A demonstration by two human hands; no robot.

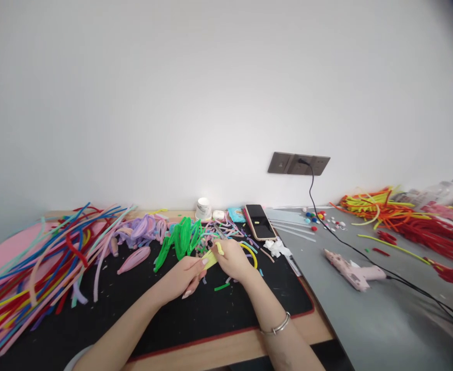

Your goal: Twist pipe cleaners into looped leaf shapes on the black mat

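Yellow pipe cleaner piece (212, 257) is what both hands are busy with, right over the black mat (141, 304) in the middle of the tabletop (230, 350). It sits pinched between the two hands, with one short end curling up past the right fingers.

What could go sideways: the piece is short and fuzzy, and both grips are only fingertip pinches, so it looks like a twist or a tug could pop it out and drop it into the scrap bits (226, 232) lying just behind the hands. Finding one pale yellow bit in that mess would be a pain. The wire ends on these things could poke a fingertip too. The pink glue gun (352, 272) lies on the grey sheet (384, 319) well to the right, its cord (365, 257) running to the wall socket (299, 164); whether it's hot can't be told, but a stray elbow near that cord would likely drag it.

Left hand (183, 275): mostly closed, thumb and forefinger nipping the lower end of the yellow piece, other fingers curled under. Right hand (234, 260): also closed down to a pinch on the upper part, wrist wearing a silver bangle (276, 326).

Around them: green pipe cleaners (180, 242) just behind the left hand, a yellow loop (251, 252) beside the right one, a phone (260, 221) further back, and a big multicoloured bundle (36, 273) off to the left.
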